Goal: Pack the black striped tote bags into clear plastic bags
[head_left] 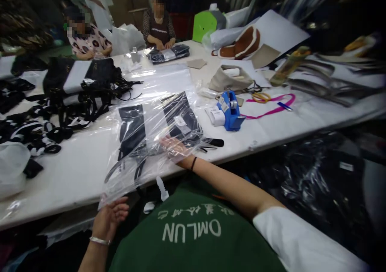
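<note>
A black bag [182, 117] with a white paper band around its middle lies inside a large clear plastic bag [132, 179] on the table. My left hand [111, 213], wearing a silver bangle, pinches the near left corner of the plastic at the table edge. Under the clear film, my right hand [175, 147] reaches in at the near side of the black bag. Its fingers are stretched out against the black bag's lower right part. Black straps [140, 169] trail toward me within the plastic.
Right of the plastic stand a blue tape dispenser [230, 111], a label roll [215, 116], yellow-handled scissors [261, 98] and a pink ribbon [277, 99]. Stacked black bags [102, 73] and straps fill the left. Two people sit across the table, one handling a wrapped black bag [169, 54].
</note>
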